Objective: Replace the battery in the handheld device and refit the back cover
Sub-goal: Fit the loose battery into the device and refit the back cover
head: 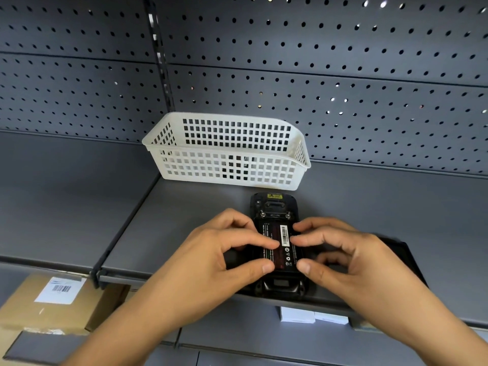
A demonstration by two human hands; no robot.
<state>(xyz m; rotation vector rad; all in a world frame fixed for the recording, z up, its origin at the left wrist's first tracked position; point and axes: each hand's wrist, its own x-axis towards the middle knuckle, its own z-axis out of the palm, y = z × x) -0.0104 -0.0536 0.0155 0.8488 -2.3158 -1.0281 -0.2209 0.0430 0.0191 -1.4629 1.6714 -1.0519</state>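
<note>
The handheld device (277, 241) is laid face down on the grey shelf (184, 220), just in front of a white basket (227, 165). The battery (280, 247) is seated in its open back. The left hand (224, 257) and right hand (340, 254) are pressed onto the battery, fingers (264, 243) together on it. A dark flat piece (404, 257), possibly the back cover, is partly hidden behind the right hand.
</note>
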